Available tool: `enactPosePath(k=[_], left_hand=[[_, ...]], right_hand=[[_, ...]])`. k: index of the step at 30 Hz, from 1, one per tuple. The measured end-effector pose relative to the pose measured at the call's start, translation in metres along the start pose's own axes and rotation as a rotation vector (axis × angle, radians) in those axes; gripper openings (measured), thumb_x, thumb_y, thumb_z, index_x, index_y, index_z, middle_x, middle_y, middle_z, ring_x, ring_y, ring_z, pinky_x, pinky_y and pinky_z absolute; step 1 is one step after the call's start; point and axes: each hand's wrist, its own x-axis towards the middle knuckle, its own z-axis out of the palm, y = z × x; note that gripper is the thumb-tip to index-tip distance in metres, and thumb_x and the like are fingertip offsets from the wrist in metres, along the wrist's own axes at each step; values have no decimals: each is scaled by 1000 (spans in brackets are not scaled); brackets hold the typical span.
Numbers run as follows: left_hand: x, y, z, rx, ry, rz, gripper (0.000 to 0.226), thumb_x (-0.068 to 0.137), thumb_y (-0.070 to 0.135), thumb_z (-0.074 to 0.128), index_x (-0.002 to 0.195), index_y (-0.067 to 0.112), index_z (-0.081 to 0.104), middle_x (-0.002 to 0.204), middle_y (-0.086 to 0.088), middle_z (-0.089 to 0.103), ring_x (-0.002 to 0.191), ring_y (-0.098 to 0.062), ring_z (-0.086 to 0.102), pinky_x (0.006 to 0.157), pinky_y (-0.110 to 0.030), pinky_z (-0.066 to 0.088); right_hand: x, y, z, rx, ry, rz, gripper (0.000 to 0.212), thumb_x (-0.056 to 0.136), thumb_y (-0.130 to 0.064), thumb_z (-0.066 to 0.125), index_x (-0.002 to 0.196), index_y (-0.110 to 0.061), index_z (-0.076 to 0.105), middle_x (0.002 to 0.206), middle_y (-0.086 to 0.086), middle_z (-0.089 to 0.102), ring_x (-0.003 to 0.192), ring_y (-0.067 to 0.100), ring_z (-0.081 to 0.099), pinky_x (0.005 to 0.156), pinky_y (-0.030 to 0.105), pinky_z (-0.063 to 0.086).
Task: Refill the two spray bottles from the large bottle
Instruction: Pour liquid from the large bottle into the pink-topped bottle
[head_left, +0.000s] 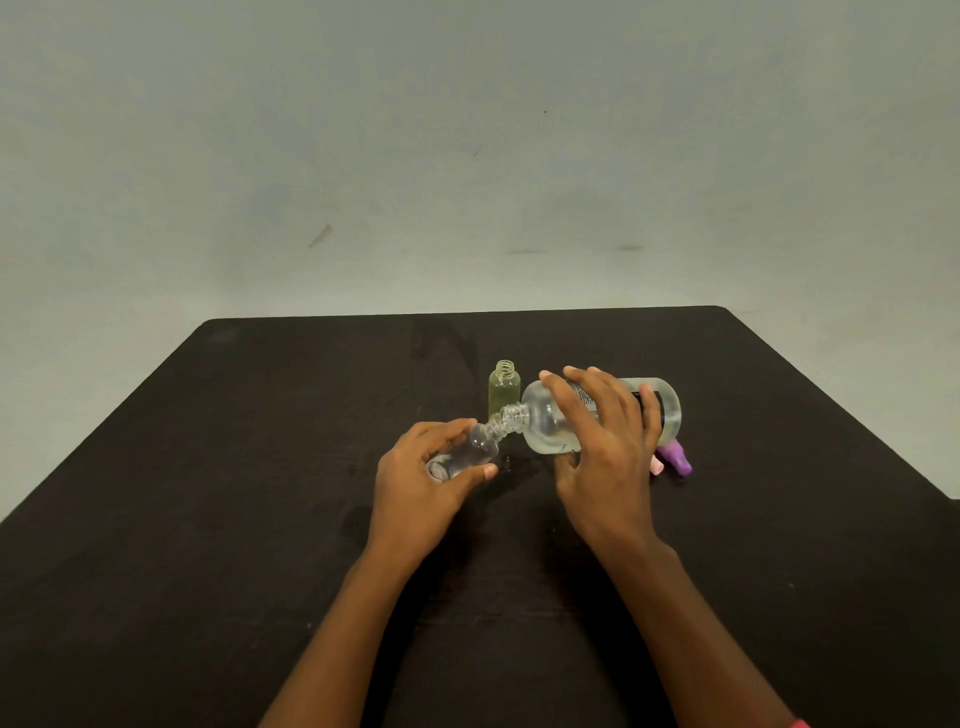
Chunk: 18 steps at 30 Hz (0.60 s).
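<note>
My right hand (602, 452) grips the large clear bottle (545, 423), tipped on its side with its open threaded neck pointing left. Its neck meets the mouth of a small clear spray bottle (467, 452), which my left hand (421, 483) holds tilted, mouth up and to the right. A second small bottle (504, 389), yellow-green and uncapped, stands upright on the table just behind the two necks. Clear liquid lies in the lower side of the large bottle.
The black table (260, 467) ends at a far edge against a pale wall. A purple spray cap (678, 460) and a pink cap (656, 465) lie right of my right hand. Small wet spots show on the table below the necks.
</note>
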Motion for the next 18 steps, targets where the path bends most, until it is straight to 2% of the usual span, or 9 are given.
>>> enactPosePath(k=[5,10,18], left_hand=[[0,-1,0,-6,5,-7,48,63,15,86,104,32,69,102,11,68,96,0,63,84,-11,47],[1,0,1,-2,5,-8,48,63,15,86,103,35,68,102,12,68,96,-2,64,85,-15,49],[0,0,0,2,3,-11,47,64,16,86,105,31,69,102,11,68,97,-3,64,86,-19,50]], right_hand=[[0,1,0,7,5,-5,89,54,12,77,131,-25,52,129,3,56,129,21,41,113,46,15],[1,1,0,-2,6,-4,88,54,13,76,130,-25,54,129,3,56,129,21,42,113,47,16],[0,1,0,-1,9,-6,89,53,14,76,130,-25,52,129,4,57,129,21,42,113,48,16]])
